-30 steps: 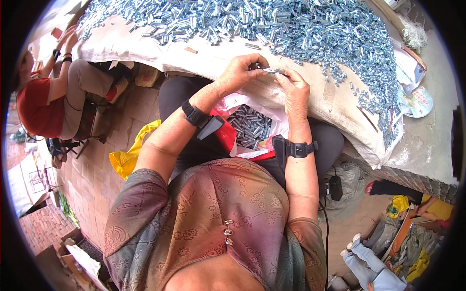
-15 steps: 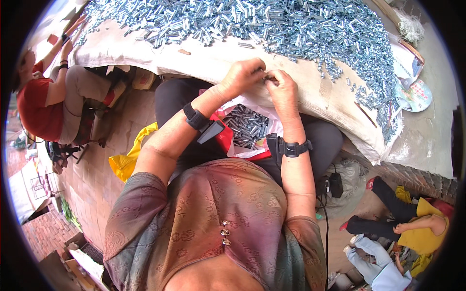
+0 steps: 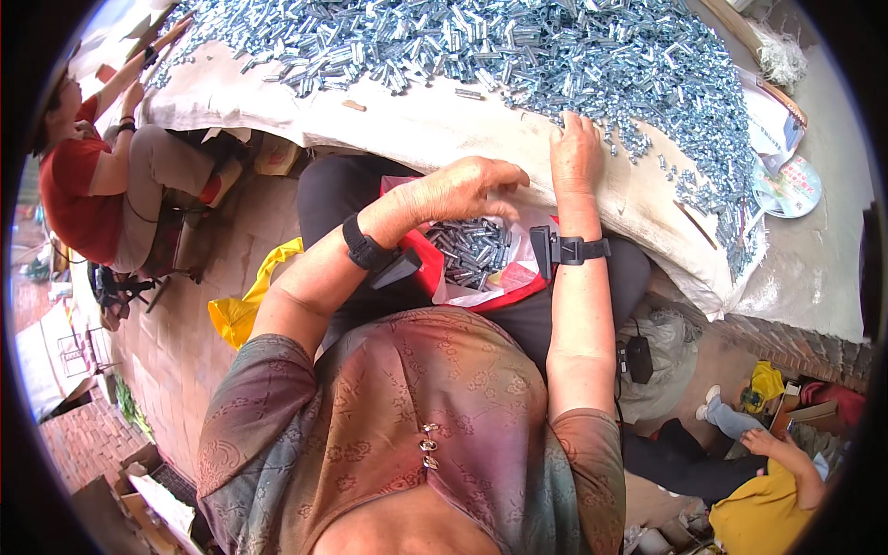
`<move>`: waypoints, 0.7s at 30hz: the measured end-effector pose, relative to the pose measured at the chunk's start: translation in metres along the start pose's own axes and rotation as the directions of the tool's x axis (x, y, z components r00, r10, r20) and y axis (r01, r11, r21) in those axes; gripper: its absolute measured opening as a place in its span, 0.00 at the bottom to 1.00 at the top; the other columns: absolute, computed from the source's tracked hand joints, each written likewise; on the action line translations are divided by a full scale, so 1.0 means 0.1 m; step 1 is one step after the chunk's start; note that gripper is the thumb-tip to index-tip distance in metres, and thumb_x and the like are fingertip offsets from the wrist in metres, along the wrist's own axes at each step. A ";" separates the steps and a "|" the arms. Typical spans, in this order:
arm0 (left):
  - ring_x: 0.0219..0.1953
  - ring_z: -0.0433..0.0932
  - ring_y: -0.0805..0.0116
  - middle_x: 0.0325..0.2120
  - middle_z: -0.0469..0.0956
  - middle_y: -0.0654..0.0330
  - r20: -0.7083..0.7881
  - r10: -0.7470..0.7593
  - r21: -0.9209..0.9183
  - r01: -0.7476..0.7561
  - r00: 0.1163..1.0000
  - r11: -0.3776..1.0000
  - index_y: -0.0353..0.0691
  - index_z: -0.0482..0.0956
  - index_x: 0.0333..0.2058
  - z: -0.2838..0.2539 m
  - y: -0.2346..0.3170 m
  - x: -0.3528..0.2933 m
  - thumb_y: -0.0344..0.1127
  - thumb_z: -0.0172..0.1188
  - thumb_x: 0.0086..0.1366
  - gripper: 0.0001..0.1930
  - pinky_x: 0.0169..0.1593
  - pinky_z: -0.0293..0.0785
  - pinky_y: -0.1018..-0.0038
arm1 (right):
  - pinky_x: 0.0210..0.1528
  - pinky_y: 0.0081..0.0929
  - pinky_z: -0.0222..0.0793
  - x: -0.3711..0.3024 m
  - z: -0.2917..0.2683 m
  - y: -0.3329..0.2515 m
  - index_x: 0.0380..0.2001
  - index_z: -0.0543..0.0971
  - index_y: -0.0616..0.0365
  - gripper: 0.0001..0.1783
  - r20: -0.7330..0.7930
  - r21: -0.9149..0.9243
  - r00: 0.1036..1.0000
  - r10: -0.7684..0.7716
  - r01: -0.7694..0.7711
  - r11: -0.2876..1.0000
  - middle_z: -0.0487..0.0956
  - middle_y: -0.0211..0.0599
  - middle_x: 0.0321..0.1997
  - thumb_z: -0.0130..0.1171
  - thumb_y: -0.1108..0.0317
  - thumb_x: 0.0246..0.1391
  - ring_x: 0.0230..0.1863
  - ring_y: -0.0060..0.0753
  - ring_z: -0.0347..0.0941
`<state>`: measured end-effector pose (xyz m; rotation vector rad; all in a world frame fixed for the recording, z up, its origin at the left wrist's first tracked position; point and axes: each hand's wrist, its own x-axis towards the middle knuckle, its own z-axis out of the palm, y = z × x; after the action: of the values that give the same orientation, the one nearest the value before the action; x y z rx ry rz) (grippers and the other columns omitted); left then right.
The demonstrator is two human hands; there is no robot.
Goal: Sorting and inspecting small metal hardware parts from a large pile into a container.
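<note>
A large heap of small silver metal parts (image 3: 518, 46) covers a pale cloth (image 3: 435, 120) in front of me. On my lap lies a red bag (image 3: 421, 254) lined with clear plastic, holding several of the same metal parts (image 3: 472, 250). My left hand (image 3: 467, 190) hovers just above that bag, back upward and fingers curled down, so whatever is in it is hidden. My right hand (image 3: 575, 153) rests palm down on the cloth, its fingertips touching the near edge of the heap. Both wrists wear black straps.
A person in a red top (image 3: 74, 176) sits at the far left, reaching to the same heap. A yellow bag (image 3: 240, 305) lies on the brick floor. A round printed disc (image 3: 791, 185) sits at the right. A person in yellow (image 3: 768, 499) crouches at lower right.
My hands were together at the heap's edge, working a small part. They have separated: the left dropped back over the lap bag, and the right moved to the heap.
</note>
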<state>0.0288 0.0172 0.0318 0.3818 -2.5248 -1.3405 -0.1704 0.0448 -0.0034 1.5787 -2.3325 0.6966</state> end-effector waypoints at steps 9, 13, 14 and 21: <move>0.36 0.74 0.54 0.30 0.73 0.56 -0.520 0.149 0.588 0.226 0.841 0.777 0.39 0.75 0.35 -0.57 -0.73 0.41 0.31 0.55 0.55 0.08 0.39 0.71 0.63 | 0.38 0.37 0.70 0.05 0.06 0.01 0.28 0.73 0.54 0.05 -0.036 -0.022 0.999 -0.041 0.040 0.999 0.73 0.37 0.33 0.53 0.71 0.45 0.39 0.42 0.71; 0.36 0.74 0.54 0.28 0.73 0.54 -0.350 0.145 0.777 0.200 0.925 0.597 0.38 0.73 0.30 -0.59 -0.80 0.51 0.29 0.51 0.51 0.06 0.37 0.70 0.64 | 0.36 0.36 0.69 0.04 0.04 0.00 0.28 0.74 0.53 0.05 -0.081 0.029 0.996 -0.024 0.027 0.999 0.74 0.35 0.32 0.54 0.72 0.44 0.37 0.39 0.71; 0.34 0.74 0.55 0.28 0.73 0.55 -0.401 0.112 0.715 0.234 0.909 0.659 0.38 0.73 0.30 -0.54 -0.79 0.49 0.32 0.52 0.54 0.05 0.37 0.71 0.64 | 0.35 0.34 0.69 0.02 0.03 0.00 0.28 0.75 0.54 0.06 -0.104 0.097 0.995 -0.006 0.016 0.995 0.74 0.34 0.31 0.54 0.73 0.43 0.35 0.37 0.72; 0.29 0.75 0.76 0.27 0.75 0.63 -0.483 -0.231 -0.298 0.089 0.844 0.950 0.39 0.73 0.41 -0.32 -0.44 0.21 0.32 0.54 0.61 0.10 0.29 0.71 0.79 | 0.33 0.19 0.69 -0.20 -0.14 -0.24 0.32 0.78 0.57 0.10 0.115 0.822 0.987 0.114 -0.159 0.547 0.77 0.31 0.30 0.56 0.78 0.43 0.28 0.22 0.73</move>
<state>0.0248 -0.0380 0.0147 0.7927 -1.8787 -1.3852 -0.1411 0.0606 0.0055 1.6986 -2.2699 2.0784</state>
